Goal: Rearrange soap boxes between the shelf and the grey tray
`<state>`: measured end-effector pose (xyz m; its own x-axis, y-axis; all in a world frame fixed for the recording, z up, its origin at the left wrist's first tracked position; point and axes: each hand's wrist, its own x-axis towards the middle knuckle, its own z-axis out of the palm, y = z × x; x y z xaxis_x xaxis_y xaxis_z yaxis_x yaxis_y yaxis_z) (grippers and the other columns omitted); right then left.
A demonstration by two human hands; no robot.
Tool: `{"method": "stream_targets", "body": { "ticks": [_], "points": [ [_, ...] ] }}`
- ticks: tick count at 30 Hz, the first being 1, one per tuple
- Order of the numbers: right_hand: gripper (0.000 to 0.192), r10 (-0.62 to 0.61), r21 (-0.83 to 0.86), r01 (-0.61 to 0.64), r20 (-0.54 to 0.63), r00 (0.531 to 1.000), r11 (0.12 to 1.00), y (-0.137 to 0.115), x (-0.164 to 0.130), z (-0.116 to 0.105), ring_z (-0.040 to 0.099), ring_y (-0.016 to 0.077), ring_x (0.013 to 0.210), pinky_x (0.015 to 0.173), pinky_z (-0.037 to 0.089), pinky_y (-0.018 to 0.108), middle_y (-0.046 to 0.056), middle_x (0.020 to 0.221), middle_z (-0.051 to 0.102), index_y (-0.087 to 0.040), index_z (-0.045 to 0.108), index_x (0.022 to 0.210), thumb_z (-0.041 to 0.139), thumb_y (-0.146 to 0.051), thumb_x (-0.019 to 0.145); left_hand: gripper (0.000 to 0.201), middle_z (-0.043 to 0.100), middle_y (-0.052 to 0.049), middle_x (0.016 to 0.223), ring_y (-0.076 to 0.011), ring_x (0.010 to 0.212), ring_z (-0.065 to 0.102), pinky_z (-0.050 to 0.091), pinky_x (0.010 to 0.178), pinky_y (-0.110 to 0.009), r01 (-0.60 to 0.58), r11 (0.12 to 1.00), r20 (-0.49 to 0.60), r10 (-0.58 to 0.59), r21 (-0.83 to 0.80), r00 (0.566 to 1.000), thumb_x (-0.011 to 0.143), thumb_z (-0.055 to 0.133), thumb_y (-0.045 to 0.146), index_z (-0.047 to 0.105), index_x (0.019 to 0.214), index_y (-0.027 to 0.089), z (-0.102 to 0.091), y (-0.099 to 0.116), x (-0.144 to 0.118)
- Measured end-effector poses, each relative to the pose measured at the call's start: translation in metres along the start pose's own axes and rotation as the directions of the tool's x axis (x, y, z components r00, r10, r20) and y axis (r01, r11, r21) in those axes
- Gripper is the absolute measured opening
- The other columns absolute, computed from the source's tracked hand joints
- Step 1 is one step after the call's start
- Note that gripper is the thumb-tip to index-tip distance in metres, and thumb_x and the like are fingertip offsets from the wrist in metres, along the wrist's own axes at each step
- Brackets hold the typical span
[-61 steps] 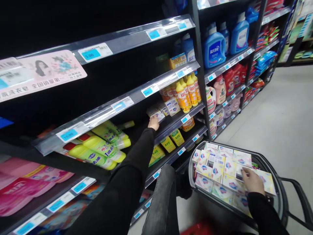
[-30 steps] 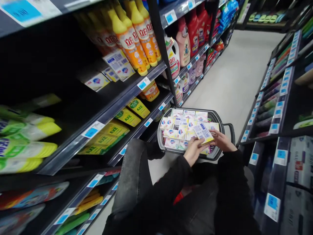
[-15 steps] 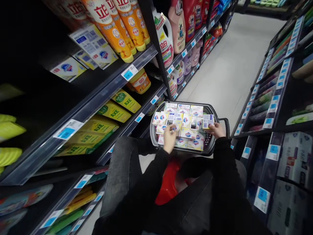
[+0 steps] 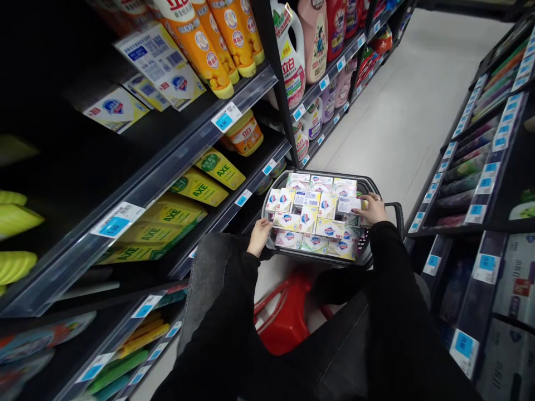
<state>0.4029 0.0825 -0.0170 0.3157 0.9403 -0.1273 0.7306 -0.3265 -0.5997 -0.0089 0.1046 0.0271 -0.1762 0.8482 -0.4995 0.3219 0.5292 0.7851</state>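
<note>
A dark shopping basket [image 4: 373,192] full of boxed soap bars [image 4: 330,228] sits in front of my knees. The boxes are white with yellow, pink or green trim, stacked in layers with a few gaps. My right hand [image 4: 373,210] grips a soap box [image 4: 348,204] at the basket's right side, on top of the stack. At the left rim is my left hand [image 4: 259,236], its fingers drawn together beside the end of a box row. Whether they pinch the rim, a box or nothing is hidden.
Shelves on the left hold orange bottles [image 4: 238,42], yellow AXE bottles [image 4: 200,186] and more soap boxes [image 4: 115,108]. A red plastic stool or basket [image 4: 286,317] is between my legs. Shelving [image 4: 480,220] lines the right, and the pale aisle floor [image 4: 401,106] runs ahead.
My left hand has moved from the middle of the stack to the basket's left rim. My right hand has brought its soap box inward, over the stack's right side. The view has shifted slightly.
</note>
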Motion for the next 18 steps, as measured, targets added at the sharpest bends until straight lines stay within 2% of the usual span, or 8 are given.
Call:
{"method": "stream_targets", "body": {
  "ticks": [2,4,9,18],
  "points": [
    [0.074,-0.038,-0.041,0.039,0.029,0.999,0.998,0.003,-0.004,-0.001,0.043,0.0349,0.126,0.107,0.037,0.052,0.015,0.137,0.045,-0.019,0.059,0.128,0.082,-0.036,0.06,0.042,0.057,-0.018,0.134,-0.026,0.116,0.06,0.053,0.082,-0.032,0.036,0.999,0.042,-0.037,0.007,0.998,0.085,0.057,0.025,0.053,0.126,0.013,0.007,-0.002,0.001],
    [0.081,-0.068,-0.07,0.074,0.087,0.994,0.995,0.005,-0.007,-0.001,0.048,0.0334,0.121,0.104,0.04,0.049,0.015,0.134,0.048,-0.019,0.054,0.134,0.082,-0.031,0.059,0.044,0.056,-0.017,0.137,-0.0255,0.119,0.059,0.053,0.082,-0.03,0.045,0.999,0.046,-0.045,0.011,0.998,0.086,0.056,0.026,0.053,0.129,0.014,0.013,-0.004,0.002],
    [0.079,-0.088,-0.103,0.103,0.141,0.986,0.989,-0.002,-0.005,0.0,0.053,0.0319,0.117,0.099,0.045,0.044,0.016,0.132,0.05,-0.015,0.05,0.139,0.073,-0.02,0.063,0.045,0.058,-0.015,0.135,-0.0258,0.119,0.06,0.054,0.084,-0.032,0.041,0.999,0.072,-0.04,-0.013,0.997,0.087,0.055,0.027,0.055,0.13,0.015,0.019,-0.008,0.005],
    [0.079,-0.113,-0.099,0.127,0.133,0.985,0.987,-0.005,-0.002,0.001,0.055,0.0328,0.117,0.103,0.044,0.046,0.017,0.131,0.052,-0.014,0.049,0.139,0.073,-0.02,0.064,0.044,0.064,-0.014,0.125,-0.0238,0.105,0.066,0.054,0.086,-0.035,-0.004,1.0,0.104,0.001,0.022,0.995,0.086,0.055,0.032,0.06,0.125,0.014,0.017,-0.012,0.005]
  ]
}}
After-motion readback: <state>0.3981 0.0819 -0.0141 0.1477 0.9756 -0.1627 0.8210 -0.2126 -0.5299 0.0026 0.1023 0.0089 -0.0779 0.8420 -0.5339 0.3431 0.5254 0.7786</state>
